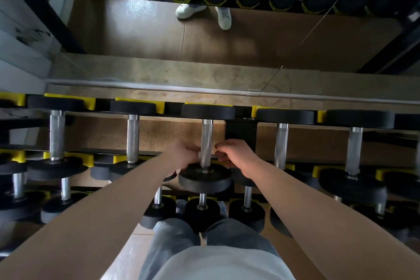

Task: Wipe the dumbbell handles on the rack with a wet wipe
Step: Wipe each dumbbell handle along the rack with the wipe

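A black dumbbell with a knurled steel handle lies on the top shelf of the rack, in the middle of the view. My left hand is at the handle's left side, low down near the front weight plate, and pinches a small pale wet wipe against the steel. My right hand is just right of the handle with curled fingers, and whether it touches the wipe or the handle is unclear.
Other dumbbells lie left and right on the same shelf in yellow saddles. Lower shelves hold several smaller dumbbells. A mirror behind the rack reflects the floor, shoes and weights.
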### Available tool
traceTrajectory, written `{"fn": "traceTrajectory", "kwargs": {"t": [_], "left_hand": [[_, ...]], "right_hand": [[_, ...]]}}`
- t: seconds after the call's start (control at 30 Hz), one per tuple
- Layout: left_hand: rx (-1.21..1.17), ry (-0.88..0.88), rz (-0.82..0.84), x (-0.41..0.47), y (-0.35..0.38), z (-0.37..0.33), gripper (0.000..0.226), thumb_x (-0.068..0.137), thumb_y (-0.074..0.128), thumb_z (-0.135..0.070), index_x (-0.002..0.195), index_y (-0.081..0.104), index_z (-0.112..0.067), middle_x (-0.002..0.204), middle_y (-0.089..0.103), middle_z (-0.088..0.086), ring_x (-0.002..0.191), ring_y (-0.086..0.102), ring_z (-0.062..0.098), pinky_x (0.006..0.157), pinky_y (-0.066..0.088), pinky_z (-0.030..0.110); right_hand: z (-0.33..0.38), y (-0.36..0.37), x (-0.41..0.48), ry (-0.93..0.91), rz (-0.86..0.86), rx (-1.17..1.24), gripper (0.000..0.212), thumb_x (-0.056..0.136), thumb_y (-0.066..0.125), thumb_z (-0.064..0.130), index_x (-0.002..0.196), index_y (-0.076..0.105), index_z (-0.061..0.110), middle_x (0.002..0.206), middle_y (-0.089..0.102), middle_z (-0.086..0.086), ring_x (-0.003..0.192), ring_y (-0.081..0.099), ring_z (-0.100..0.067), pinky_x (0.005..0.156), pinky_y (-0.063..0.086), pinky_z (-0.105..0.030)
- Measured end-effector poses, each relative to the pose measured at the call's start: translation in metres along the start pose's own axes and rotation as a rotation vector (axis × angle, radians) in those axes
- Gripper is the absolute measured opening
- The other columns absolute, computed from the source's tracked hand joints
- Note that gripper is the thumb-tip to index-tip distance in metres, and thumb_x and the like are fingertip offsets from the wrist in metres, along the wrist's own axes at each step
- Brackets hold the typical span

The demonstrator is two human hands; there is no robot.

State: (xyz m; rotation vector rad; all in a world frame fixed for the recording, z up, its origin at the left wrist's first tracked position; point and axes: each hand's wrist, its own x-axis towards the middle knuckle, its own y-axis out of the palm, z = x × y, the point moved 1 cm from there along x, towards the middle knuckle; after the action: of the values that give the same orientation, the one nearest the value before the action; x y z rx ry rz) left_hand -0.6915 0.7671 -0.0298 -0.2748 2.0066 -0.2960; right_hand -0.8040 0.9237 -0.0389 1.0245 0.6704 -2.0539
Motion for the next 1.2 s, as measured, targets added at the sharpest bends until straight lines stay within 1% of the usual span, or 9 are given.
{"fn": "traceTrajectory", "kwargs": {"t": [0.13, 0.27, 0.43, 0.57, 0.7, 0.9, 1.0, 1.07, 1.2], "left_hand": [[0.202, 0.042, 0.018, -0.002, 0.009, 0.007, 0.026, 0.091, 0.065, -0.008, 0.109, 0.08, -0.019, 0.087, 0.072, 0.0, 0.084, 0.068, 0.016, 0.067, 0.051, 0.025], [-0.226, -0.043, -0.064, 0.009, -0.002, -0.011, 0.028, 0.09, 0.062, 0.003, 0.096, 0.076, -0.02, 0.093, 0.074, 0.006, 0.072, 0.059, 0.018, 0.057, 0.046, 0.026], [-0.609, 0.048, -0.153, 0.029, -0.009, -0.026, 0.031, 0.094, 0.055, 0.008, 0.113, 0.074, -0.007, 0.084, 0.074, 0.003, 0.068, 0.055, 0.018, 0.046, 0.038, 0.023], [-0.162, 0.077, 0.022, 0.013, -0.003, -0.008, 0.03, 0.102, 0.053, -0.008, 0.112, 0.071, -0.031, 0.095, 0.075, 0.0, 0.068, 0.055, 0.012, 0.057, 0.046, 0.025], [0.222, 0.063, 0.153, 0.014, 0.002, 0.003, 0.028, 0.097, 0.058, -0.004, 0.099, 0.076, -0.025, 0.087, 0.072, 0.004, 0.072, 0.062, 0.015, 0.064, 0.049, 0.026], [-0.455, 0.01, 0.04, 0.034, -0.013, -0.02, 0.03, 0.098, 0.05, 0.008, 0.111, 0.069, -0.009, 0.082, 0.065, 0.008, 0.059, 0.044, 0.013, 0.051, 0.037, 0.023], [-0.566, 0.036, 0.018, 0.04, -0.012, -0.026, 0.033, 0.097, 0.047, 0.013, 0.115, 0.068, -0.005, 0.078, 0.061, 0.006, 0.061, 0.045, 0.014, 0.05, 0.035, 0.023], [-0.473, 0.001, 0.128, 0.034, -0.011, -0.017, 0.034, 0.098, 0.05, 0.009, 0.12, 0.066, -0.011, 0.088, 0.066, 0.009, 0.063, 0.046, 0.015, 0.052, 0.038, 0.024], [0.123, -0.001, 0.276, 0.026, -0.003, 0.002, 0.028, 0.099, 0.052, 0.001, 0.109, 0.07, -0.018, 0.09, 0.068, 0.01, 0.069, 0.047, 0.019, 0.061, 0.041, 0.027]], "right_hand": [[-0.003, 0.005, 0.003, 0.013, 0.013, -0.004, 0.012, 0.101, 0.06, 0.023, 0.103, 0.071, 0.024, 0.103, 0.074, -0.004, 0.096, 0.071, -0.02, 0.085, 0.057, -0.037], [0.001, 0.006, 0.004, 0.011, 0.017, 0.0, 0.017, 0.1, 0.06, 0.024, 0.11, 0.072, 0.018, 0.1, 0.076, -0.006, 0.092, 0.072, -0.02, 0.08, 0.058, -0.035], [0.008, -0.001, 0.003, -0.006, 0.027, 0.013, 0.017, 0.101, 0.059, 0.023, 0.114, 0.07, 0.017, 0.104, 0.074, -0.008, 0.091, 0.071, -0.021, 0.074, 0.057, -0.032], [0.006, -0.006, 0.0, 0.015, 0.022, 0.047, 0.015, 0.101, 0.058, 0.021, 0.11, 0.07, 0.018, 0.107, 0.074, -0.011, 0.091, 0.07, -0.021, 0.072, 0.056, -0.03], [0.0, -0.008, -0.002, 0.037, 0.019, 0.05, 0.018, 0.101, 0.058, 0.02, 0.113, 0.071, 0.016, 0.107, 0.074, -0.011, 0.091, 0.069, -0.02, 0.074, 0.056, -0.031], [0.0, -0.012, -0.002, 0.036, 0.012, 0.063, 0.017, 0.101, 0.059, 0.02, 0.113, 0.071, 0.016, 0.105, 0.075, -0.01, 0.097, 0.071, -0.023, 0.083, 0.059, -0.036], [-0.003, -0.015, -0.003, 0.039, 0.002, 0.057, 0.021, 0.102, 0.059, 0.02, 0.118, 0.07, 0.015, 0.108, 0.074, -0.01, 0.103, 0.07, -0.026, 0.088, 0.059, -0.039], [-0.007, -0.017, -0.004, 0.048, -0.01, 0.053, 0.021, 0.103, 0.057, 0.018, 0.118, 0.071, 0.015, 0.107, 0.074, -0.008, 0.103, 0.07, -0.026, 0.091, 0.058, -0.041], [-0.013, -0.018, -0.008, 0.08, -0.002, 0.042, 0.024, 0.104, 0.051, 0.011, 0.113, 0.071, 0.017, 0.107, 0.074, -0.006, 0.092, 0.069, -0.02, 0.087, 0.057, -0.037]]}}
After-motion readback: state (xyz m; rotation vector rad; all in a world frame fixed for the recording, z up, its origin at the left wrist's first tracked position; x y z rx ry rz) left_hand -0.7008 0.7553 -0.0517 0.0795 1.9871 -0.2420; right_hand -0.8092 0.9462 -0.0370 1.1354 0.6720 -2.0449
